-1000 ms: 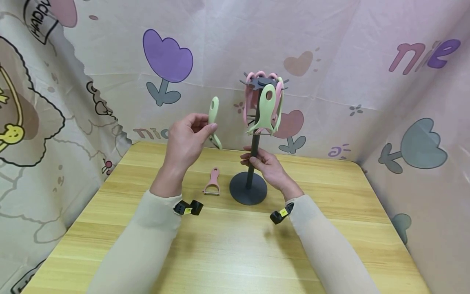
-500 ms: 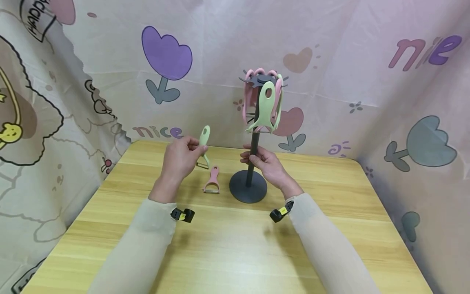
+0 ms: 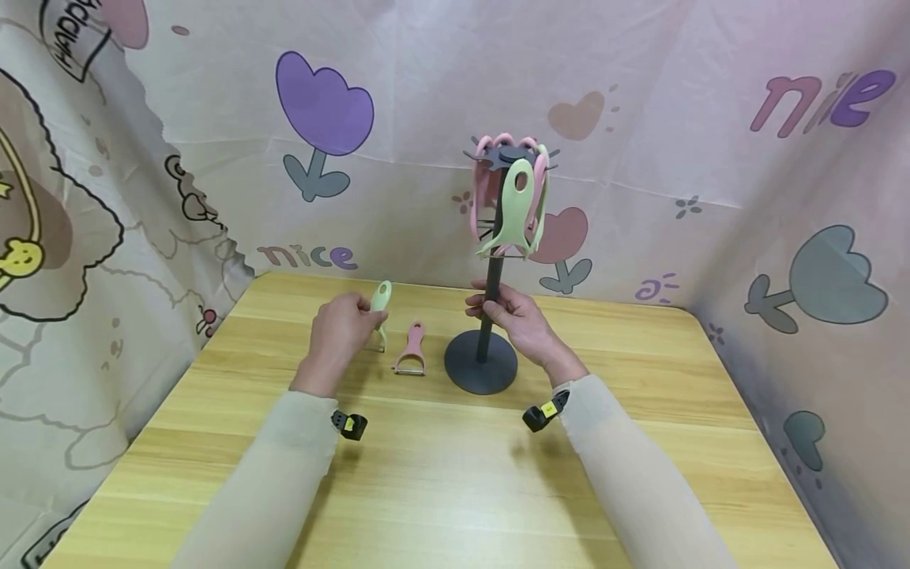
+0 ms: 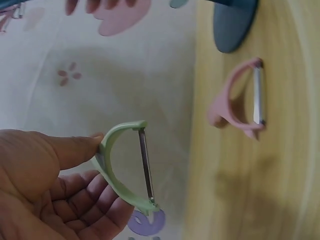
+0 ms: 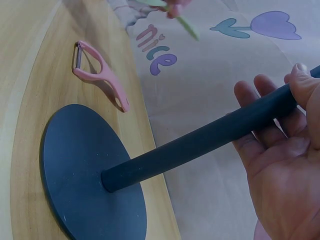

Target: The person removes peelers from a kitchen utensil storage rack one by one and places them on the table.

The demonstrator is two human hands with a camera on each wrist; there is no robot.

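Note:
My left hand (image 3: 340, 338) pinches a light green peeler (image 3: 381, 295) by its handle, low over the wooden table. In the left wrist view, the metal blade (image 4: 146, 165) of this green peeler points away from the palm. A pink peeler (image 3: 415, 341) lies on the table between that hand and a dark stand. My right hand (image 3: 528, 325) grips the upright pole (image 3: 492, 280) of the stand, thumb on the near side and fingers behind. Pink and green peelers hang around the stand's hooked top (image 3: 506, 156); one green peeler (image 3: 516, 207) faces me.
The stand's round base (image 3: 481, 379) rests on the wooden table (image 3: 455, 482). A printed cloth (image 3: 426, 103) hangs close behind the table's back edge and along both sides. Small black wrist cameras are strapped to both sleeves.
My left hand has lowered the green peeler from beside the stand's upper part, down and left toward the table. My right hand and the stand have stayed in place.

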